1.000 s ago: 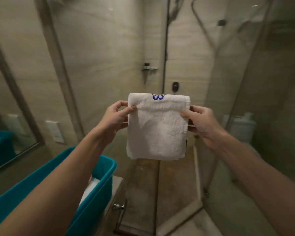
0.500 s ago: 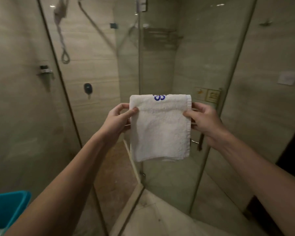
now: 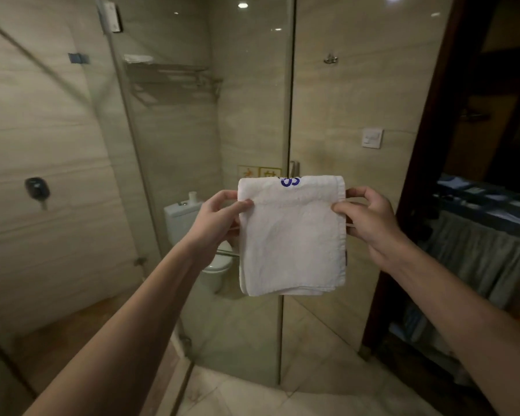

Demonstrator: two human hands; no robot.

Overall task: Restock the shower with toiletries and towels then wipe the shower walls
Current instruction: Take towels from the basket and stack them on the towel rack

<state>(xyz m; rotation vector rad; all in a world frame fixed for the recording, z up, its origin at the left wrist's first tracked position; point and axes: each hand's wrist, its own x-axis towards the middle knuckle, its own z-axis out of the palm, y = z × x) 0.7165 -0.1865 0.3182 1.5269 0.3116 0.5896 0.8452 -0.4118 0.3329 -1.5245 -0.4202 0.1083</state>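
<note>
- The folded white hand towel (image 3: 291, 235) hangs between the two hands at chest height, its upper edge level and its long axis running downward; a blue mark sits at the top fold.
- The left hand (image 3: 219, 219) pinches the towel's upper left edge, thumb in front; the right hand (image 3: 370, 219) pinches the upper right edge likewise — both closed on the cloth, neither nearer than the other.
- A thin bar (image 3: 225, 252) on the glass shower door (image 3: 252, 85) lies just behind and below the towel (whether cloth touches it cannot be told) — likely the hanging spot.
- Against the earlier pictures, the view has swung right: the teal bin is gone, the toilet (image 3: 192, 223) and a dark doorway (image 3: 433, 145) appear, and the grip is unchanged.
</note>
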